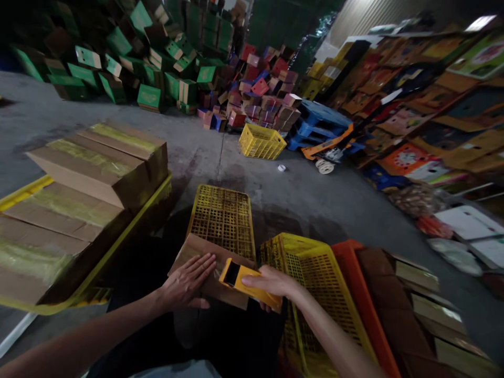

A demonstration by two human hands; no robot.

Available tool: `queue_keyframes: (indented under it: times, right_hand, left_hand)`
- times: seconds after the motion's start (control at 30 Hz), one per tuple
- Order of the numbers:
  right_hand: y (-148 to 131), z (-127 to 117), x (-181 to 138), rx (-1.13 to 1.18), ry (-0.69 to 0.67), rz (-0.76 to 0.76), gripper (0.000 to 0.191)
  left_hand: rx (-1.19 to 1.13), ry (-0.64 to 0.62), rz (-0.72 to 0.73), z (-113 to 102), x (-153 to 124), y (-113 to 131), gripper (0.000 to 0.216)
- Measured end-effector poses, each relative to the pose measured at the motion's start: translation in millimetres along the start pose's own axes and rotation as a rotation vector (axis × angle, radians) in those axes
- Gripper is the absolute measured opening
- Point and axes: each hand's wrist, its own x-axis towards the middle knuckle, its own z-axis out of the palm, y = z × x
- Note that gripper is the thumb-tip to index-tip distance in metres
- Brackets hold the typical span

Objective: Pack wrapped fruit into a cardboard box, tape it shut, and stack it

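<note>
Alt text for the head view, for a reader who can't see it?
The left hand presses flat on a cardboard box while the right hand holds a yellow tape dispenser against it. Yellow crates sit beneath and beside; taped boxes stack at left.

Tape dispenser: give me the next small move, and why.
Probably draw the tape dispenser along the cardboard box toward the right hand: that hand grips it with its mouth on the box top, while the left hand lies flat, pinning the box.
</note>
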Motion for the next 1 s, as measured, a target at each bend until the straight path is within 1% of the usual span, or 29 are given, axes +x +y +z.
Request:
queue_keyframes:
  times: [0.13, 0.3, 0.4, 0.57, 0.73, 0.87, 1.0]
  right_hand:
    - [-0.4, 1.1, 4.3, -0.003, -0.004, -0.002, 0.054]
    - [-0.7, 0.9, 8.3, 0.000, -0.012, -0.003, 0.051]
    - [1.5, 0.8, 7.8, 0.013, -0.027, -0.026, 0.053]
    - [13.7, -2.6, 1.9, -0.026, 0.004, -0.042, 0.056]
    - [28.9, -5.5, -4.6, -0.012, 0.020, 0.019, 0.056]
    - [29.5, -2.3, -3.5, 0.007, 0.033, 0.024, 0.051]
    - [29.8, 1.2, -1.8, 0.013, 0.041, 0.003, 0.049]
  left_hand:
    - [0.007, 0.001, 0.004, 4.5, 5.1, 5.5, 0.107]
    - [-0.038, -0.018, 0.071, 14.9, 20.4, 16.6, 0.112]
    - [-0.054, -0.027, 0.070, 18.5, 25.6, 17.8, 0.115]
    - [-0.069, -0.070, 0.069, 19.9, 24.8, 14.1, 0.113]
    - [-0.065, -0.084, 0.072, 18.4, 23.5, 13.1, 0.109]
    - [-0.051, -0.071, 0.067, 18.5, 28.7, 19.0, 0.107]
    - [-0.049, -0.059, 0.089, 23.1, 39.5, 28.9, 0.111]
